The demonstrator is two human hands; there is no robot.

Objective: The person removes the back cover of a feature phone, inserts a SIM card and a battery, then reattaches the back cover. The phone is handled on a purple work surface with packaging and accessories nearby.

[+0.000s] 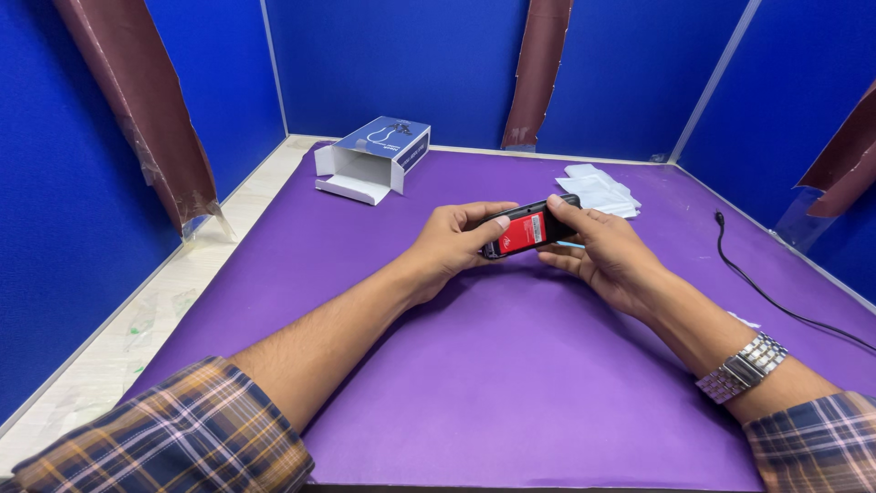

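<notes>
Nearest the camera, two forearms in plaid sleeves reach out over a purple mat [511, 402]; a metal watch [744, 367] sits on the right wrist. Farther out, the left hand [452, 245] and right hand [607, 256] meet above the middle of the mat, both closed around a small black device with a red label [529, 230], held level between them, the left thumb lying on its top. A black cable [757, 288] trails along the mat's right edge. Beyond the hands lie white packets [599, 190], and farther left an open blue-and-white box [374, 157] rests near the blue back wall [411, 64].
</notes>
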